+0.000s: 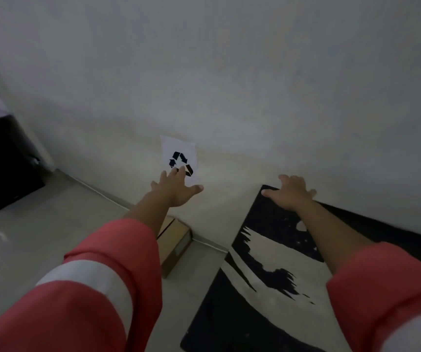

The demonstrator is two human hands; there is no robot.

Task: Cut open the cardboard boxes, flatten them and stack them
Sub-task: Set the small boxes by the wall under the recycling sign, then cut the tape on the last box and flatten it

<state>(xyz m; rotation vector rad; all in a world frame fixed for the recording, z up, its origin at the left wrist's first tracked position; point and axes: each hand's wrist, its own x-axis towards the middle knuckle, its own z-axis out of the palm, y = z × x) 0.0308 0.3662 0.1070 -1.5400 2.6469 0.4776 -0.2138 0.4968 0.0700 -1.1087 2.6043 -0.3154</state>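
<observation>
Head view shows the main risk. The flattened box [267,252] leans steeply on the wall [229,85], with its near edge on the smooth floor [51,224], and that edge could slide out once the pressure eases. The right grip [290,193] is released, its fingers spread flat on the panel's far top edge, so it pins the panel without grasping it. The left grip [176,189] is also released and empty. It reaches toward the recycling sign [178,153], so it cannot catch a slip. A small brown box [176,240] sits uncut at the wall's foot, left of the panel, where a falling sheet could knock it. The panel itself is a stiff flat sheet, black with pale torn-looking print.
</observation>
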